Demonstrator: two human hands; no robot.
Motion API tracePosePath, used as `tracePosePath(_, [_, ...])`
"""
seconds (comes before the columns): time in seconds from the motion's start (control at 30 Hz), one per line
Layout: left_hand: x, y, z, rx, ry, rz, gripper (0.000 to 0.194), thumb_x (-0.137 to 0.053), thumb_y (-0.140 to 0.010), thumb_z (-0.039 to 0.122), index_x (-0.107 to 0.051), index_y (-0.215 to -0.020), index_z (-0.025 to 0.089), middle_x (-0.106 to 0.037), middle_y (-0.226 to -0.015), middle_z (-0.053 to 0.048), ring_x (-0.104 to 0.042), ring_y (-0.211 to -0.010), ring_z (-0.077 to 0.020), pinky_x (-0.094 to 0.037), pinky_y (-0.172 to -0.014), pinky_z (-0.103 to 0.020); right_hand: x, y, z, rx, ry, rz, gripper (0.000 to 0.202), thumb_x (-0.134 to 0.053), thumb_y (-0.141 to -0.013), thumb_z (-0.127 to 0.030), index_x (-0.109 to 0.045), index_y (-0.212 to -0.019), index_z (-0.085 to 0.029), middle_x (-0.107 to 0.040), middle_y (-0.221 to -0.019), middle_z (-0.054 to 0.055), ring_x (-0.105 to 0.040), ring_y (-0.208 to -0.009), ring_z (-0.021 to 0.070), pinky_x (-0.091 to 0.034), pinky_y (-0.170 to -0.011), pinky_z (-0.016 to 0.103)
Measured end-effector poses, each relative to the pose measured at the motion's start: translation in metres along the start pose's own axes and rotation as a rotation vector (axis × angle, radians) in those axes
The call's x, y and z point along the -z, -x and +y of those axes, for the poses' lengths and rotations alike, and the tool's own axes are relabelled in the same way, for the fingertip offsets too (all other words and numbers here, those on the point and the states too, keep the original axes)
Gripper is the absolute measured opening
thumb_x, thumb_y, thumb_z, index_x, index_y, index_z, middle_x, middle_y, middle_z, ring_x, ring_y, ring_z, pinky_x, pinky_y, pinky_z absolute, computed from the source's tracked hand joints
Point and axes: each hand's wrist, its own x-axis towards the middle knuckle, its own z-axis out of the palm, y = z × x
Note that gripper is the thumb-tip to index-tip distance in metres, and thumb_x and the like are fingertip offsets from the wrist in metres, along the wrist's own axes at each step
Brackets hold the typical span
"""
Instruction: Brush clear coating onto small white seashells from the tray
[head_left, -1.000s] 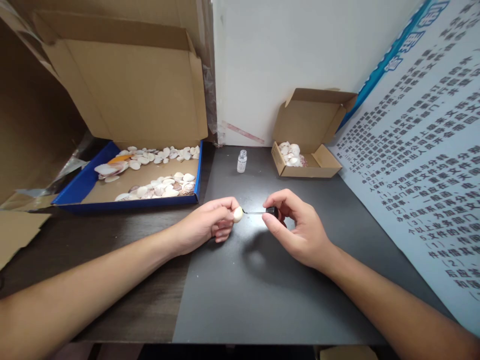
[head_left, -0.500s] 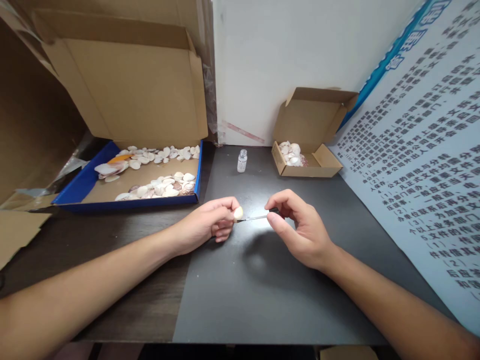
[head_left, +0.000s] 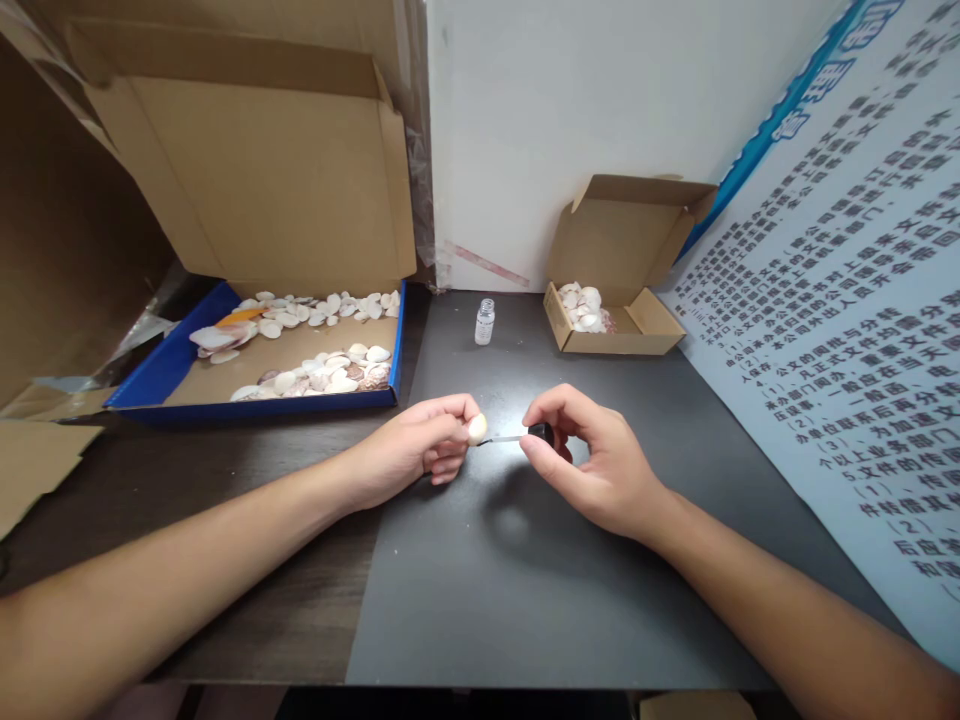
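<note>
Between the thumb and fingers of my left hand [head_left: 435, 438] is a small pale shell [head_left: 476, 430]. My right hand [head_left: 600, 455] grips a black cap [head_left: 540, 434], from which a thin brush stem [head_left: 504, 438] points left. The stem's dark tip is at the lower edge of the shell; whether it touches is too small to tell. Beyond my hands a small clear glass bottle [head_left: 484, 323] with a white label stands upright and uncapped on the dark mat.
At the left, a blue-rimmed cardboard box [head_left: 399, 350] with a raised lid holds many shells. A smaller open cardboard box [head_left: 622, 344] with white shells stands at the back right. A printed sheet [head_left: 825, 330] leans along the right side.
My right hand has shifted slightly left with the black cap, and more of the cap shows. The brush tip has moved a little against the shell. My left hand has stayed in place.
</note>
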Motion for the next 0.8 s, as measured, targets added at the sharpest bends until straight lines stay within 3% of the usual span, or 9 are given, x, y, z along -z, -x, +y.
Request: tracePosePath(0.8, [-0.0006, 0.0002, -0.0003, 0.004, -0.001, 0.005, 0.014, -0.060, -0.080, 0.024, -0.048, -0.075, 0.020, -0.029, -0.054, 0.009, -0.025, -0.047, -0.0074, -0.028, -0.046, -0.019, 0.0008, 0.0005, 0.0012, 0.009, -0.035, 0.088, 0.008, -0.058, -0.091, -0.022, -0.051, -0.094, -0.024, -0.047, -0.064, -0.007, -0.047, -0.053, 0.0111, -0.041, -0.051, 0.025])
